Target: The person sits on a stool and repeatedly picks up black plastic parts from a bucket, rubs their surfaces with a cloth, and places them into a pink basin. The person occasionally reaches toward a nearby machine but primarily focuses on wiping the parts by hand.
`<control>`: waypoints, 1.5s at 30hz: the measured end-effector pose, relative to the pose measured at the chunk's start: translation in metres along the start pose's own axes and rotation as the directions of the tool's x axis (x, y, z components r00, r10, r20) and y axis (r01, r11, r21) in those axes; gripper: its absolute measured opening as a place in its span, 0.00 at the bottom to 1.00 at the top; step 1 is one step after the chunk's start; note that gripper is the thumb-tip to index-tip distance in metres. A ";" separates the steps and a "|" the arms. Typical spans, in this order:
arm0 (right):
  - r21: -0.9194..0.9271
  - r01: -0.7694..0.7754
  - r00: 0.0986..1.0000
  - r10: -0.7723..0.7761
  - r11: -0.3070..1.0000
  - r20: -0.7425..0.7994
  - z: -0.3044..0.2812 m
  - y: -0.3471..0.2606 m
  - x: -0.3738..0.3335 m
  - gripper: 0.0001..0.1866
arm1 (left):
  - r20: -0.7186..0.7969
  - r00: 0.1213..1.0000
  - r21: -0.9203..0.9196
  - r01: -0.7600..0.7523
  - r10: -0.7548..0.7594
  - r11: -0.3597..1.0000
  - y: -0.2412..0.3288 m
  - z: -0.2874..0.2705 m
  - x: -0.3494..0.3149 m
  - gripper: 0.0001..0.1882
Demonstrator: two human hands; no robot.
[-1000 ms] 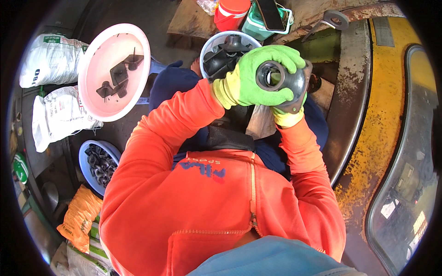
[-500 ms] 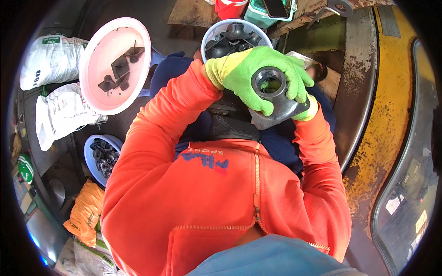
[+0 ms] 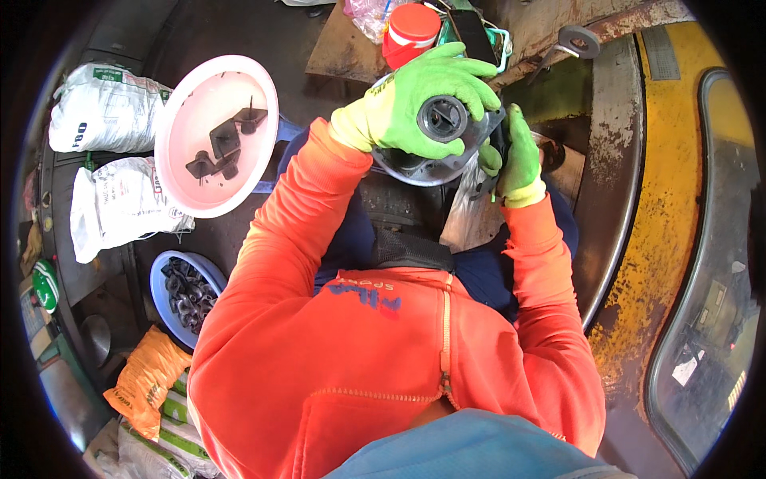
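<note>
My left hand, in a green glove with a yellow cuff, has its fingers curled round a black plastic piece with a round collar. It is above a pale basin that contains black pieces and is partly hidden by the glove. Just to the right, my right hand, gloved alike, pinches a dark flanged plastic piece seen almost edge-on between thumb and fingers. The two hands are close together but apart.
To the left, a pink basin has a few black pieces inside. Below it stands a blue basin of dark scraps. White sacks and an orange bag lie farther left. A red-lidded container is ahead; a yellow rusty metal edge runs along the right.
My hands have separated: the left has moved slightly left with a round-collared piece over the basin, while the right has come away beside it with a flanged piece. The view has shifted slightly.
</note>
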State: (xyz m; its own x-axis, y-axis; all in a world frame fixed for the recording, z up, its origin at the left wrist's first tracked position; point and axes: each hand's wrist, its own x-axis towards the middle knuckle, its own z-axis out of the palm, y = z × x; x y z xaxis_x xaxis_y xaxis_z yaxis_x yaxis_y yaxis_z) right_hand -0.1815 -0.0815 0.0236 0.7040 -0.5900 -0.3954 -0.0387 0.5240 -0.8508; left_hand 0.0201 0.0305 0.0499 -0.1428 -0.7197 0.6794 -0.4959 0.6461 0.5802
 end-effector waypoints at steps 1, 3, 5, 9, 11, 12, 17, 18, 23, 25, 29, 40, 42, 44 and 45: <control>0.029 0.031 0.999 -0.031 0.999 0.018 -0.001 -0.002 0.000 0.24 | 0.001 1.000 0.046 0.009 -0.009 0.999 -0.001 0.001 0.000 0.18; 0.090 0.085 0.994 -0.090 0.992 0.055 -0.003 -0.002 -0.001 0.26 | -0.064 0.997 0.017 0.043 -0.042 0.999 -0.002 0.008 -0.001 0.21; 0.118 0.156 0.986 -0.162 0.981 0.041 -0.006 -0.004 -0.002 0.28 | -0.196 0.974 -0.168 0.082 -0.115 0.982 -0.004 0.020 -0.001 0.23; 0.246 0.159 0.985 -0.172 0.956 0.032 -0.011 -0.015 0.001 0.29 | -0.087 0.685 -0.910 -0.350 -0.724 -0.221 -0.010 0.053 -0.011 0.18; 0.231 0.127 0.992 -0.128 0.965 -0.013 -0.011 -0.017 0.002 0.28 | -0.292 0.718 -0.701 0.290 -0.632 0.652 -0.018 0.066 -0.019 0.20; 0.255 0.109 0.993 -0.119 0.961 0.026 -0.011 -0.016 0.003 0.28 | -0.343 0.727 -0.415 0.451 -0.595 0.790 -0.023 0.072 -0.021 0.22; 0.246 0.135 0.991 -0.129 0.960 -0.041 -0.011 -0.012 0.002 0.26 | -0.147 0.739 -0.985 -0.046 -0.657 0.169 -0.030 0.082 -0.030 0.20; 0.264 0.164 0.986 -0.157 0.950 -0.048 -0.011 -0.013 0.001 0.25 | -0.069 0.783 -0.975 -0.183 -0.618 -0.124 -0.027 0.080 -0.031 0.20; 0.060 0.279 0.957 -0.272 0.959 -0.100 -0.003 -0.016 -0.006 0.22 | -0.406 0.632 -0.444 0.495 -0.660 0.747 -0.008 0.079 -0.017 0.21; 0.022 0.232 0.973 -0.232 0.972 -0.002 0.002 -0.016 -0.011 0.21 | -0.249 0.455 -0.711 0.513 -0.855 0.480 -0.005 0.079 -0.008 0.23; 0.096 0.156 0.986 -0.161 0.983 0.045 -0.001 -0.024 -0.013 0.19 | -0.249 0.534 -0.670 0.508 -0.808 0.542 0.000 0.075 0.002 0.33; -0.514 0.363 0.873 -0.476 0.777 -0.104 -0.007 -0.010 0.011 0.24 | 0.199 0.588 -0.958 -0.052 -0.784 -0.282 0.005 0.078 -0.004 0.34; -0.491 0.446 0.845 -0.532 0.749 -0.044 -0.016 -0.016 0.009 0.18 | 0.199 0.665 -0.954 -0.035 -0.720 -0.297 -0.002 0.070 -0.005 0.32; -0.471 0.459 0.872 -0.483 0.754 0.076 -0.023 -0.021 0.004 0.15 | 0.152 0.674 -0.986 0.048 -0.723 -0.162 -0.008 0.062 -0.007 0.31; -0.533 0.516 0.843 -0.507 0.671 0.177 -0.024 -0.022 0.001 0.14 | 0.094 0.640 -0.989 0.145 -0.763 0.000 -0.010 0.059 -0.007 0.32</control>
State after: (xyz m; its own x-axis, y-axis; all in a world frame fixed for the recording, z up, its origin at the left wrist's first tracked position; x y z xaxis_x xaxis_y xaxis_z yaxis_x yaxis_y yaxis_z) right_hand -0.1973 -0.1085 0.0339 0.7391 -0.6544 0.1597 -0.0411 -0.2804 -0.9590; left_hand -0.0242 0.0139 0.0126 0.2065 -0.9771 -0.0503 0.8270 0.1469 0.5426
